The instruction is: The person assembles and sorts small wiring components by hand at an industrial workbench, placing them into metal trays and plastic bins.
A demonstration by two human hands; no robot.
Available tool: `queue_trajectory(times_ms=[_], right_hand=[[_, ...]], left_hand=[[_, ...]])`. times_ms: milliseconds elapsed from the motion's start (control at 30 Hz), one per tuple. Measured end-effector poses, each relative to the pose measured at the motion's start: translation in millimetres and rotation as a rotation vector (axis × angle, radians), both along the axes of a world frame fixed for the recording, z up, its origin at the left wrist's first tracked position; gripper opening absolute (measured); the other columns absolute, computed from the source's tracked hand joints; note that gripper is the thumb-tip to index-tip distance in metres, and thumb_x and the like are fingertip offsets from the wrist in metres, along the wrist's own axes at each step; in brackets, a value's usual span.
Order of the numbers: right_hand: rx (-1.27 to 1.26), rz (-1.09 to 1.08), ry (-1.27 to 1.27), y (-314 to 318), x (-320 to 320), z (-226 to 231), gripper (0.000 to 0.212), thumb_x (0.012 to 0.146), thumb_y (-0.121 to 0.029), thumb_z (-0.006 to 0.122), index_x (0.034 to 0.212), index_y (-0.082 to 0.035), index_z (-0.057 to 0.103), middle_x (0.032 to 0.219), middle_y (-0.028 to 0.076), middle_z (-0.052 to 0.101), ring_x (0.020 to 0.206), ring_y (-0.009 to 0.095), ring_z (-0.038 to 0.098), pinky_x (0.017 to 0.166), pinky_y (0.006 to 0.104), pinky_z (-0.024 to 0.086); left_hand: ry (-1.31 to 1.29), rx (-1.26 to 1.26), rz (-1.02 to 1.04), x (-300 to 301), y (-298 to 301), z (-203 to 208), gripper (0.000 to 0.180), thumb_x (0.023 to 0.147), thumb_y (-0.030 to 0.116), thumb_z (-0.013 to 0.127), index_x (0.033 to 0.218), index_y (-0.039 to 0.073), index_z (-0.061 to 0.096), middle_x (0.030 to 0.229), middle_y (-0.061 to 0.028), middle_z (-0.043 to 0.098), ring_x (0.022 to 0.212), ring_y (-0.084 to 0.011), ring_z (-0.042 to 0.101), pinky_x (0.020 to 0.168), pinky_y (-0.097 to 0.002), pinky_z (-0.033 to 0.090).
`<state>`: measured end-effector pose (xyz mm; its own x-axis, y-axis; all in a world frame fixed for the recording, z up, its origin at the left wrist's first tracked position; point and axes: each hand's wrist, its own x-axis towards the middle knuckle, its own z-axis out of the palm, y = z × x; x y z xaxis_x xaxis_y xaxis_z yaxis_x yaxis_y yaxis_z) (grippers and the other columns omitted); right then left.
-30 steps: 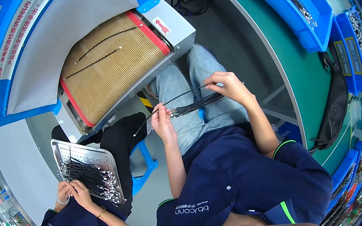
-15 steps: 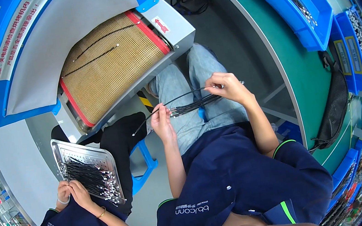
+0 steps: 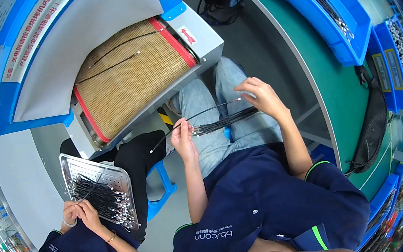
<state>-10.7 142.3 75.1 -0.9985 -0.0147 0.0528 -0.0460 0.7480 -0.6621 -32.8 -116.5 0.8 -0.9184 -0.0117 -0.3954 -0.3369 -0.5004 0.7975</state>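
Note:
My left hand [image 3: 182, 138] pinches a thin black cable [image 3: 204, 110] with a small metal connector at each end. The cable slants from lower left to upper right across my thighs. At its right tip my right hand [image 3: 263, 98] hovers with fingers bent and apart, just off the connector, holding nothing. A bundle of similar black cables [image 3: 226, 121] lies across my lap, under the single cable. Its left ends come close to my left hand, and its right ends reach under my right hand.
Ahead on the left, a conveyor [image 3: 128, 79] with a tan mesh belt carries several cables. A co-worker's hands [image 3: 79, 211] hold a cable over a metal tray [image 3: 128, 188] of cables. On the right, a green table [image 3: 300, 60] bears blue bins [image 3: 351, 53] and a black pouch [image 3: 371, 125].
My right hand has let go of the cable's right end and drawn slightly right, with its fingers spreading. My left hand keeps its pinch. The co-worker now holds a cable above the tray.

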Motion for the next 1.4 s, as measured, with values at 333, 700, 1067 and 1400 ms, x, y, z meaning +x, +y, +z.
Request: queue_trajectory(times_ms=[333,700,1067,1400], right_hand=[[0.009,0.112,0.205,-68,-30,35,0.013,0.07,-0.014,0.073,0.08,-0.007,0.068,0.097,0.001,0.06,0.098,0.022,0.054,0.091,0.0372,0.041],[-0.01,0.066,0.274,-101,-79,68,0.01,0.071,-0.013,0.072,0.077,-0.006,0.068,0.092,0.003,0.063,0.093,0.023,0.057,0.088,0.036,0.042],[-0.017,0.034,0.214,-125,-162,54,0.009,0.073,-0.014,0.071,0.078,-0.007,0.069,0.089,0.006,0.062,0.091,0.026,0.057,0.085,0.0385,0.043],[0.028,0.007,0.165,-115,-175,36,0.011,0.074,-0.014,0.07,0.081,-0.006,0.069,0.09,0.008,0.063,0.091,0.028,0.058,0.082,0.0391,0.047]], left_hand=[[-0.017,-0.014,-0.046,-16,-19,45,0.019,0.091,0.012,0.061,0.106,0.0,0.061,0.085,-0.0028,0.062,0.075,-0.0082,0.058,0.068,-0.0221,0.049],[0.649,-1.039,-0.655,6,-19,43,0.043,0.085,0.022,0.065,0.122,0.004,0.052,0.106,-0.0151,0.06,0.1,-0.028,0.057,0.096,-0.041,0.04],[0.927,-1.119,-0.888,34,-29,52,0.022,0.085,0.02,0.059,0.104,0.01,0.066,0.09,-0.0057,0.063,0.092,-0.0227,0.056,0.09,-0.0374,0.037],[0.865,-1.013,-0.859,33,-18,40,0.018,0.086,0.017,0.058,0.099,0.007,0.066,0.091,-0.007,0.065,0.091,-0.0237,0.059,0.089,-0.0362,0.038]])
